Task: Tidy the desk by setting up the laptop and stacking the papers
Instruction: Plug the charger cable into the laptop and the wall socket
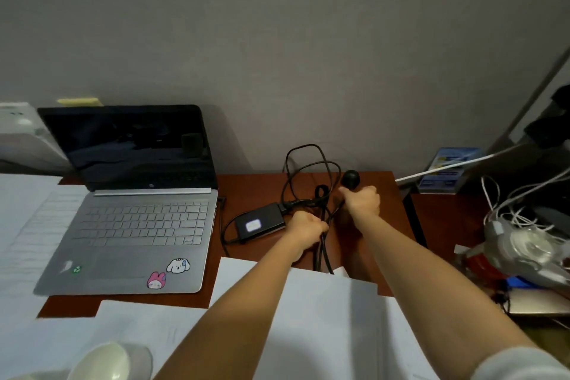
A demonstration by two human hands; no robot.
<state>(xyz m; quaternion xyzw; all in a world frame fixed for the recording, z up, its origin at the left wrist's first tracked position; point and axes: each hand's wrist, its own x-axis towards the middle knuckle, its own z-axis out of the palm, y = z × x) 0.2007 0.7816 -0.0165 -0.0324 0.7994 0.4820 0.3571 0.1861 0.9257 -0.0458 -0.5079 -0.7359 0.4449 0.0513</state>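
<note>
With the open laptop [129,203] at far left and papers [308,318] still loose nearby, the left hand [303,230] pinches the cord [324,251] while the right hand [362,202] grips the plug [351,178], so the person should feed slack evenly, avoiding dragging the adapter [260,220].

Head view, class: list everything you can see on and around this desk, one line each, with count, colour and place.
Laptop: one, silver, open, dark screen, desk left.
Stickers: two, pink and white, laptop palm rest.
Adapter: one, black, desk middle.
Cable: one, black, looped, desk rear.
Plug: one, black, in right hand.
Papers: several, white, desk front and left.
Desk: one, reddish brown.
Booklet: one, blue, right rear.
White wires: a tangle, far right.
Left hand: gripping cable.
Right hand: gripping plug.
</note>
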